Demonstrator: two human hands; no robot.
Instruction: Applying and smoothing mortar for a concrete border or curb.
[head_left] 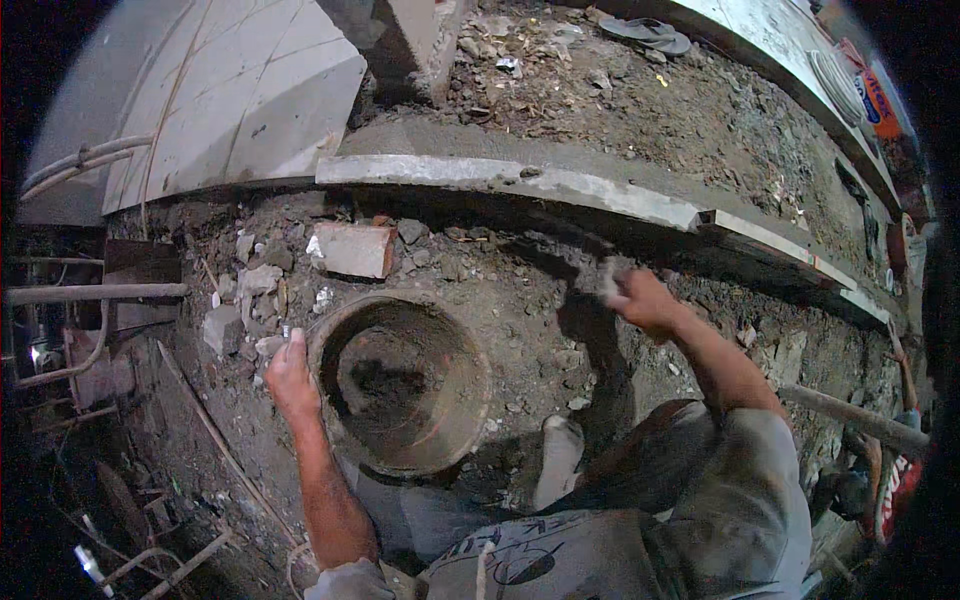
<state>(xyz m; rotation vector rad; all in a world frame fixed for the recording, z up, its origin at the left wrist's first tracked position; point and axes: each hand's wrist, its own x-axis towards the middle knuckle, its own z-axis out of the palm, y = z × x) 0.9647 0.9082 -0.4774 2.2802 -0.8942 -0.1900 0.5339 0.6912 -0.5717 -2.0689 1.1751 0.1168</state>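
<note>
A round, mud-caked basin (470, 360) stands on the ground in front of me, with dark wet material (385, 375) that looks like mortar at its bottom. At its left rim is my left hand (292, 385), fingers closed and pointing away from me; what they hold, if anything, is hard to see. My right hand (648, 303) reaches out near the low concrete edging, its fingers closed around a pale grey lump (612, 282). That lump is smeared by motion, so its kind is unclear.
A broken brick (353, 250) and several stones (262, 280) lie beyond the basin. Across the far side runs a concrete edging (430, 170). Metal bars (95, 293) stick out at left, and a thin pole (225, 440) lies there. At right is a thick pole (855, 418).
</note>
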